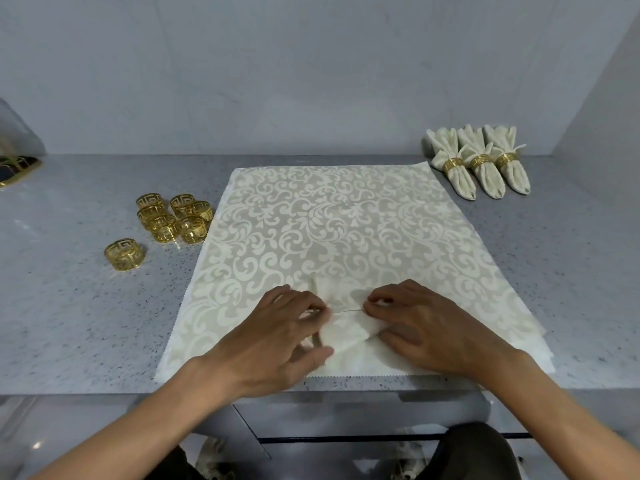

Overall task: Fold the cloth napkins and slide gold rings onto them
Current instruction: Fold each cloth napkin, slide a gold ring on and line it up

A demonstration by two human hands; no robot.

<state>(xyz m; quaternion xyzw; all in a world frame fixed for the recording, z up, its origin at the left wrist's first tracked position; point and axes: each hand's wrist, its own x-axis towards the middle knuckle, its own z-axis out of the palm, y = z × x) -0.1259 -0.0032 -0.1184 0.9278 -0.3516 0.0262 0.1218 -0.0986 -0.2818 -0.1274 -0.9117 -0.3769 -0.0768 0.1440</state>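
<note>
A cream napkin (332, 230) with a pale scroll pattern lies spread flat on the grey speckled counter (69, 306). Near its front edge the cloth is gathered into a small bunch (346, 327). My left hand (280, 337) pinches the bunch from the left, and my right hand (426, 330) pinches it from the right. Several loose gold rings (175, 216) sit in a cluster left of the napkin, with one ring (124, 254) apart, nearer to me. Three folded napkins with gold rings (481, 161) lie at the back right.
A grey wall (311, 71) closes the counter at the back and a side wall stands at the right. A dark, gold-edged object (17, 168) shows at the far left edge. The counter's front edge (104, 393) runs just below my wrists.
</note>
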